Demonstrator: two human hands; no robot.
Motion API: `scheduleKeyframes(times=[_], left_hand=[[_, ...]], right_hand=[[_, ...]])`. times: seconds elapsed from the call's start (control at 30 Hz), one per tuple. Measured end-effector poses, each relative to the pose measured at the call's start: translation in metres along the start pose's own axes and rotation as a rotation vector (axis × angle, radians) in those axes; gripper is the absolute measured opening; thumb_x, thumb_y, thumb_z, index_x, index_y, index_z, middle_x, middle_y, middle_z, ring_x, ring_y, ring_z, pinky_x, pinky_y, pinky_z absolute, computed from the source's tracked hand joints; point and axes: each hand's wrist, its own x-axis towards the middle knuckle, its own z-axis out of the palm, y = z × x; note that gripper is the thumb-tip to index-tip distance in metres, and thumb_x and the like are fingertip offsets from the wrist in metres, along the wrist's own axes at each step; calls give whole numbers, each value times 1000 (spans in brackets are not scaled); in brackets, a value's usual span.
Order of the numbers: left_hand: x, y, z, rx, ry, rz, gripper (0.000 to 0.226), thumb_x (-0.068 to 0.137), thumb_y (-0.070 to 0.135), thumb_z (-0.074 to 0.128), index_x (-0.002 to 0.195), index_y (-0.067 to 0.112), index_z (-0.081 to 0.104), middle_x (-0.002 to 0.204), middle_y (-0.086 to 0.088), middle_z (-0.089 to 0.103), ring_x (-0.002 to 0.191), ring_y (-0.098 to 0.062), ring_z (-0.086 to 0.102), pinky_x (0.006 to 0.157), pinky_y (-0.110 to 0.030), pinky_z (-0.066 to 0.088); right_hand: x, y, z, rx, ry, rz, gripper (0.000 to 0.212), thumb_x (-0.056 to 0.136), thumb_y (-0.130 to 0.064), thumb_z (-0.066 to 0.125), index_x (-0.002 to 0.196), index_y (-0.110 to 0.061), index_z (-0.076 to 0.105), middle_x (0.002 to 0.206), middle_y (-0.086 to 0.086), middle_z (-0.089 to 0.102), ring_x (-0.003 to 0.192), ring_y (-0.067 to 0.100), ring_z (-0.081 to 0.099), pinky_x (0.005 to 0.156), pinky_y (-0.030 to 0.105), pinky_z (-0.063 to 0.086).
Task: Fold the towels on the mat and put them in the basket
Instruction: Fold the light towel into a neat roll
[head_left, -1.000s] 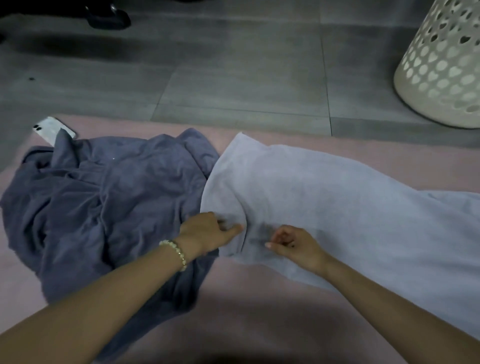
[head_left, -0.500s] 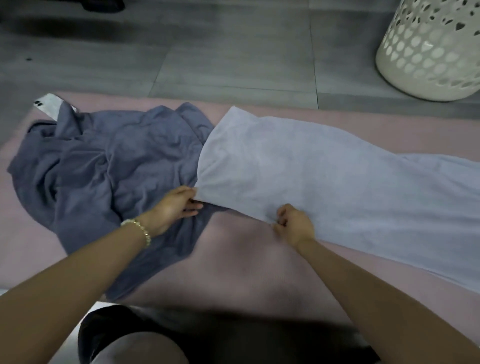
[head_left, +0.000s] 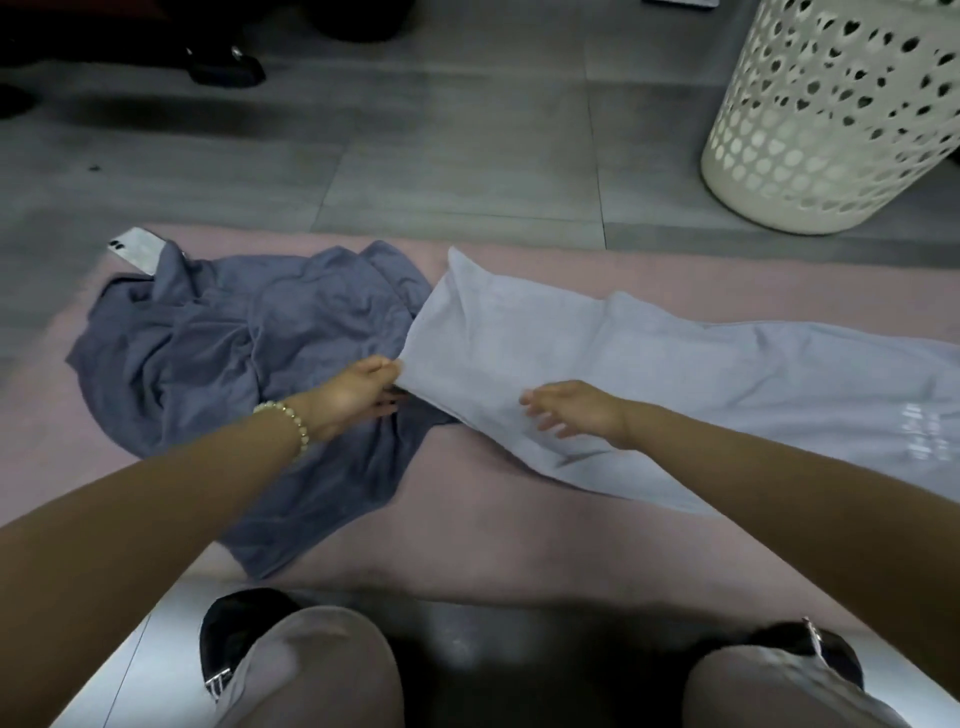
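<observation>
Pale towel (head_left: 675, 374) lay along pink mat (head_left: 519, 525); left hand (head_left: 363, 387) pinched its near corner; right hand (head_left: 576, 408) fingers loose, splayed over it, gripping nothing. Risk: one-handed pull could skew fold, or snag dark towel (head_left: 234, 353) under that corner; basket (head_left: 810, 130) stood apart on floor (head_left: 467, 156)

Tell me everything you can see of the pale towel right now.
The pale blue towel looks like soft terry, spread long and mostly flat across the pink mat, its right end running out of frame with a faint white marking there. Its left end is lifted slightly over the dark blue towel, where the left hand pinches the near corner. The right hand, fingers spread, is over its near edge; contact is unclear.
</observation>
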Motion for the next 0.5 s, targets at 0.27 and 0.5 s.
scheduleKeyframes(times=[0.27, 0.5], left_hand=[[-58, 104, 101, -6, -150, 256, 23, 102, 19, 36, 82, 19, 47, 83, 0, 54, 79, -7, 52, 71, -16, 46], [-114, 146, 189, 33, -253, 202, 55, 101, 46, 12, 102, 16, 59, 107, -1, 61, 101, -12, 52, 91, -30, 39]], right_hand=[[-86, -73, -34, 530, -13, -134, 45, 99, -48, 34, 123, -15, 54, 124, 6, 54, 118, 23, 53, 99, 32, 44], [-185, -40, -87, 550, 114, -180, 48, 91, -54, 48, 116, -14, 58, 108, 7, 65, 95, 18, 66, 81, 25, 55]])
